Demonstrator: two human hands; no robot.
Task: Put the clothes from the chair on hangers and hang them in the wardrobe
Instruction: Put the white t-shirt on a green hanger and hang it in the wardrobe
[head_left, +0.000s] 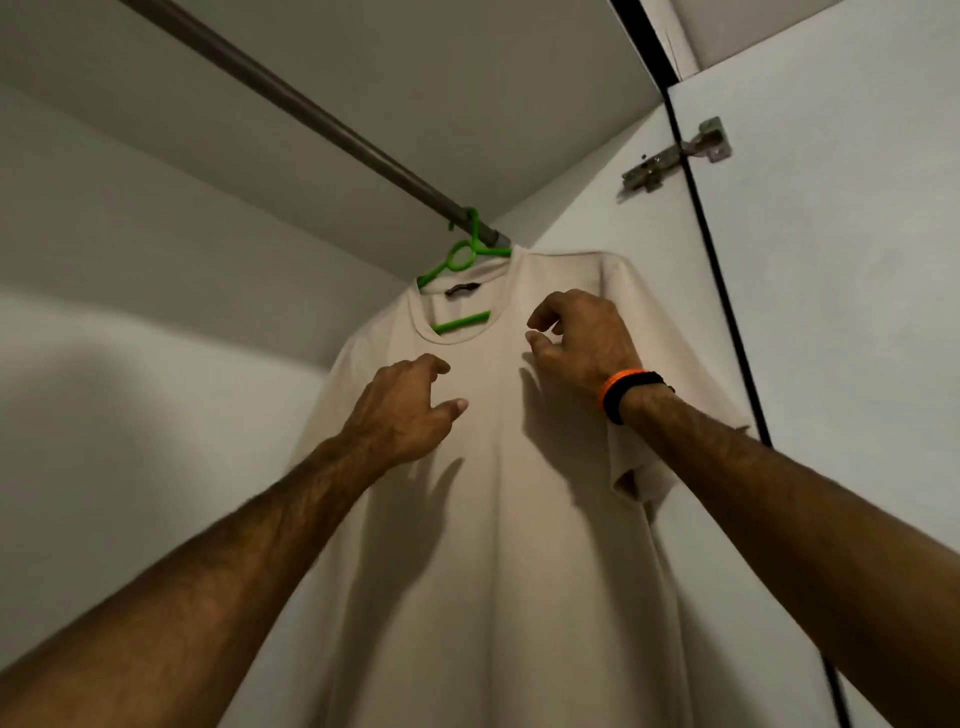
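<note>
My left hand (402, 410) and right hand (582, 338), both released, flank the beige cotton T-shirt (493, 519); I'd square its shoulders under the green plastic hanger (460, 260) at twelve o'clock.

A metal hinge (675, 156) is mounted above and to the right of the right-hand fingers (545, 310), bridging a black edge strip (727, 291) that runs down the white panel. An orange band (613, 387) and a black band (635, 396) sit touching each other, below and right of those fingers.

Home wardrobe interior, hanging rail (311, 111) (metal), door hinge (675, 156), white panels (156, 260)
</note>
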